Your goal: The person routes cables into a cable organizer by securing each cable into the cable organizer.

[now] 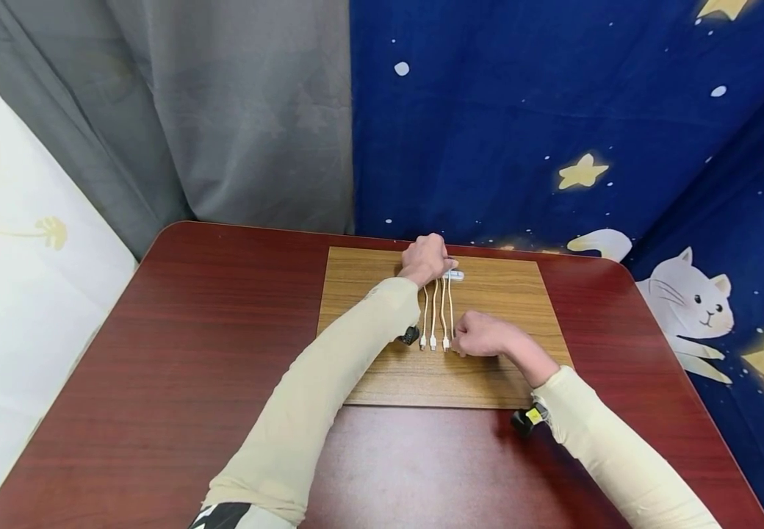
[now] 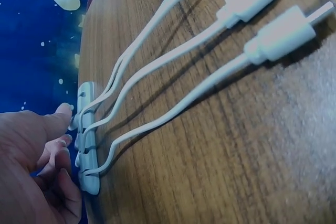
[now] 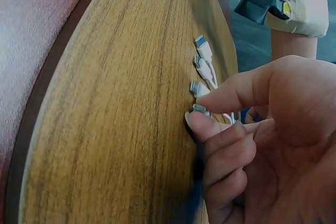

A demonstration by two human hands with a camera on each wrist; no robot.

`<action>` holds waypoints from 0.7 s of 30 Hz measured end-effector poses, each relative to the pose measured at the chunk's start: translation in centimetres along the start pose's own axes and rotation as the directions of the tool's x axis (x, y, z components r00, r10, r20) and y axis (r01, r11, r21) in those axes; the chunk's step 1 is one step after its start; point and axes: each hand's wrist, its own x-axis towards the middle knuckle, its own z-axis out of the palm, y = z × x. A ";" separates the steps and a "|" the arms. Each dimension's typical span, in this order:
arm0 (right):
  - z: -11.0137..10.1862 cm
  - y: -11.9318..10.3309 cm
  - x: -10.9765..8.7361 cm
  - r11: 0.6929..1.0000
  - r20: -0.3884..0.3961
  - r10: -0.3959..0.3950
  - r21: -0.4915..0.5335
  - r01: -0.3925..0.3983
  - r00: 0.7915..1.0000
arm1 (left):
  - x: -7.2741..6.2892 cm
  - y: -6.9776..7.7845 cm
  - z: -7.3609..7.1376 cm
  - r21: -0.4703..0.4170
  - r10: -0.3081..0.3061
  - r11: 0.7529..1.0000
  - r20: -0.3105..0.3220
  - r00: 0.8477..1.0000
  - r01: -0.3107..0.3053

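A white cable clip [image 2: 92, 153] lies near the far edge of the wood-grain board [image 1: 382, 382], with several white cables [image 2: 173, 51] running through its slots. My left hand [image 1: 424, 258] grips at the clip's back edge with thumb and bent fingers; part of that grip is hidden in the head view. In the right wrist view, my right hand [image 3: 252, 124] pinches the plug [image 3: 200, 108] of the rightmost cable between thumb and index finger, the other fingers curled. Beside it the other cables end in bare plugs, including a USB plug [image 3: 203, 48] with a blue inside.
The board rests on a dark red table [image 1: 197, 330] with rounded corners. Behind stand a grey curtain [image 1: 256, 110] and a blue star-patterned curtain [image 1: 488, 110]. A white patterned cloth [image 1: 18, 257] hangs at the left. A black wrist camera [image 1: 524, 421] sits below the right sleeve.
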 end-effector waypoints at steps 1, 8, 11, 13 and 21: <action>0.0 0.0 0.0 1.000 0.003 0.002 0.004 -0.002 1.000 | 0.0 0.0 -0.1 -0.005 0.004 1.000 -0.001 1.000 -0.004; -0.2 0.3 0.2 0.999 0.029 0.016 0.029 -0.017 0.999 | -0.5 -0.4 -1.6 -0.030 0.027 0.999 -0.012 1.000 -0.027; -0.5 0.4 0.1 0.999 0.038 0.033 0.043 -0.034 0.999 | -0.9 -0.7 -2.3 -0.038 0.028 0.999 -0.016 0.999 -0.028; -0.7 0.4 0.0 0.997 0.038 0.046 0.063 -0.049 0.998 | -1.3 -1.0 -2.8 -0.047 0.034 0.998 -0.019 0.999 -0.035; -1.1 1.1 -0.4 0.990 -0.067 0.024 0.140 -0.015 0.997 | -2.6 -3.6 -5.0 -0.167 0.132 0.976 -0.037 0.991 -0.136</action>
